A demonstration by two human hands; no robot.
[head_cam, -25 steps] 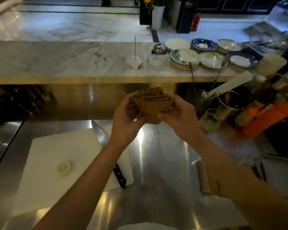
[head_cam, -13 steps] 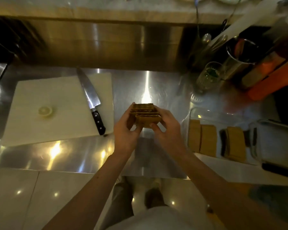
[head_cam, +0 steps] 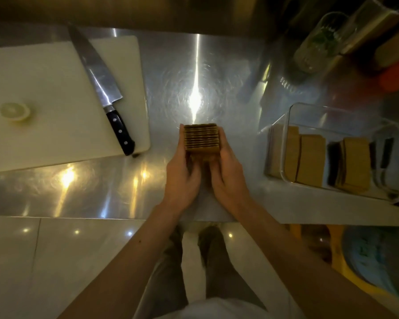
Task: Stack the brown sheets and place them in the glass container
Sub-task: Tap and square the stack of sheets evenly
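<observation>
A neat stack of brown sheets (head_cam: 202, 139) stands on edge above the steel counter (head_cam: 101, 189), with the sheet edges facing me. My left hand (head_cam: 182, 176) grips its left side and my right hand (head_cam: 226, 178) grips its right side. To the right lies a clear glass container (head_cam: 288, 113) with more brown sheets (head_cam: 309, 160) standing inside it in a few groups.
A white cutting board (head_cam: 44, 88) at the left carries a large black-handled knife (head_cam: 101, 88) and a lemon slice (head_cam: 14, 110). A glass jar (head_cam: 316, 44) and orange bottles (head_cam: 396, 77) crowd the back right. My legs and the tiled floor show below the counter edge.
The view has tilted down from the far marble counter to the steel counter. The fanned sheets have been squared into a tidy stack and lowered toward the counter between both hands.
</observation>
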